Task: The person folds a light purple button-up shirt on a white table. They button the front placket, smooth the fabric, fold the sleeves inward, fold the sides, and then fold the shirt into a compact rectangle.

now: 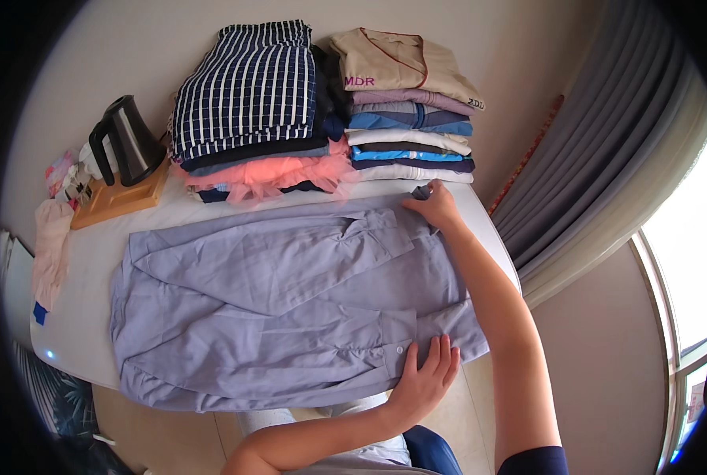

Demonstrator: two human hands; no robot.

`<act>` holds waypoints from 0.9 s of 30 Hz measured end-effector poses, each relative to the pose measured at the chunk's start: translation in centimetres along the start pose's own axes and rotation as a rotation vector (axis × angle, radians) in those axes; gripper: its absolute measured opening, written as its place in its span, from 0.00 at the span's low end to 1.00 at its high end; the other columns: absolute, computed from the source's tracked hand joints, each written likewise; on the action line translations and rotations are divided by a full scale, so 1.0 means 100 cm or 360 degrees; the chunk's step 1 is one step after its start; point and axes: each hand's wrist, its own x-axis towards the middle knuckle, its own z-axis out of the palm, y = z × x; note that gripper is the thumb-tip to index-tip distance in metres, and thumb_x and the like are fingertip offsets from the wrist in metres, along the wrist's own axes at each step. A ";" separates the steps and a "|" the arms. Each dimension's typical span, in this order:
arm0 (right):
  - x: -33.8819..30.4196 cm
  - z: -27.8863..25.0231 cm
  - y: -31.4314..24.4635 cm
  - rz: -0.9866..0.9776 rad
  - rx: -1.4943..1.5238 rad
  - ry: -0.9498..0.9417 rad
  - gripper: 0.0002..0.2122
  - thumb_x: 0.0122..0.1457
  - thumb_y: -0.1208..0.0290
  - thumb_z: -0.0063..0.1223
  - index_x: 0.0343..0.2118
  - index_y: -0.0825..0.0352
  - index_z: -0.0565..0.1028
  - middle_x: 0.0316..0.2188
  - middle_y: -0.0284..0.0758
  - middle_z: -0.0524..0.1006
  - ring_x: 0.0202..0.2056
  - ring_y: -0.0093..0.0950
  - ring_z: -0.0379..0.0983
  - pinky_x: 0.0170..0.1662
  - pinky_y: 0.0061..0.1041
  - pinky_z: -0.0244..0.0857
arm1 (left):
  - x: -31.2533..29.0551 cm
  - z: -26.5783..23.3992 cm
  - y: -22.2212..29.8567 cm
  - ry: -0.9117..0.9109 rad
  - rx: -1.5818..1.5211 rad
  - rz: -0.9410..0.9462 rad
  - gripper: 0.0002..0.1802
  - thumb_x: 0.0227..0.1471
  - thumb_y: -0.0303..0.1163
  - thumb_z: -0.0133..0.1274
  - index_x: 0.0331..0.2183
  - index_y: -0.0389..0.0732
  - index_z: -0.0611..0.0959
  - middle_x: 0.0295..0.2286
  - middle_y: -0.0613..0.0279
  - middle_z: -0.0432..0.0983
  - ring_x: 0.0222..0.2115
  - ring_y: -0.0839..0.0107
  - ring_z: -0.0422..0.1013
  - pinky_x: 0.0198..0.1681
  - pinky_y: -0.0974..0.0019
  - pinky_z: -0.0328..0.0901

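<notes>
A: Status on the garment?
B: Grey garment (290, 293) lies spread on the white desk (84, 305), centre of frame, long side running left to right. Wrinkled all over. Its near edge hangs past the desk edge at lower centre.
A: Hands?
B: Right hand (436, 204) sits upper right of centre, at the garment's far right corner. Thumb and fingers pinched together on a small bit of the cloth. Left hand (426, 376) is lower right of centre: palm down, fingers slightly apart, resting on the near right part. Not gripping.
A: What's next to the left hand?
B: A cuff (398, 344) with a pale button (400, 349), just left of the fingertips.
A: And behind?
B: Two clothes piles. Upper centre-left: black-and-white checked garment (250, 87) on top, coral tulle (282, 176) sticking out near the bottom. Upper centre-right: beige garment (405, 63) with dark red trim on top, purple, blue and white layers below. The right hand is just in front of that second pile.
A: Left side?
B: Steel-and-black kettle (136, 142) on a wooden board (124, 202), upper left. Pale pink cloth (51, 253) hangs over the desk's left edge.
A: Right?
B: Grey curtain (598, 134), upper right, beside a bright window (686, 277).
</notes>
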 end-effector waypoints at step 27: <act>-0.031 0.021 -0.174 0.0091 0.1832 -0.0970 0.08 0.56 0.73 0.52 0.38 0.64 0.77 0.33 0.31 0.77 0.34 0.25 0.74 0.37 0.21 0.68 | -0.177 -0.098 -0.067 0.0962 -0.2046 -0.1574 0.05 0.54 0.22 0.51 0.33 0.30 0.79 0.17 0.62 0.74 0.17 0.78 0.70 0.21 0.74 0.62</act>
